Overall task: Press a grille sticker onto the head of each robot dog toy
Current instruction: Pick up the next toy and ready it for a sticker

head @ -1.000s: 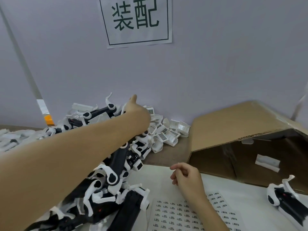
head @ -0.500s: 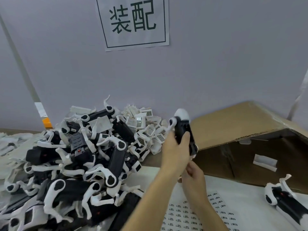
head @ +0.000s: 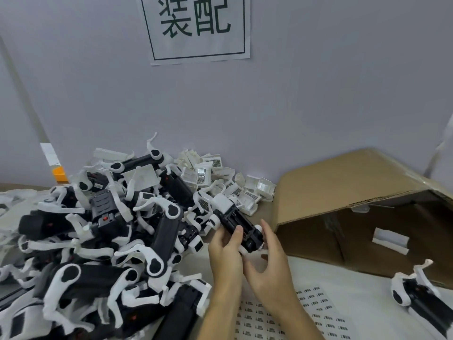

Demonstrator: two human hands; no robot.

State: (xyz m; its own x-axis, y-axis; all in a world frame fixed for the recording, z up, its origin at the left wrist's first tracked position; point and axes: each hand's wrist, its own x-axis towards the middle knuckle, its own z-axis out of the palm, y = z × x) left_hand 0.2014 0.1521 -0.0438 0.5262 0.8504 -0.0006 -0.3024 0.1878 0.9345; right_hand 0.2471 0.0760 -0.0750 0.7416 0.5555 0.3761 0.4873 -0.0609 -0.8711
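Observation:
My left hand point(head: 225, 253) grips a black robot dog toy point(head: 241, 225) by its body, thumb on top, and holds it tilted above the table edge. The toy's white head point(head: 221, 202) points up and to the left. My right hand point(head: 269, 263) lies against the toy's rear end with straight fingers and a spread thumb. A white sheet of small grille stickers point(head: 301, 315) lies flat on the table below both wrists. A big heap of black and white robot dog toys point(head: 110, 241) fills the left side.
Loose white head parts point(head: 215, 175) are piled against the wall behind the heap. A cardboard box point(head: 343, 185) lies on its side at the right, opening toward me. One more robot dog toy point(head: 416, 300) lies at the right edge. A paper sign point(head: 196, 28) hangs on the wall.
My left hand pulled back from the heap with one toy, raised it, then lowered and tilted it. My right hand rose from the sticker sheet to the toy's rear.

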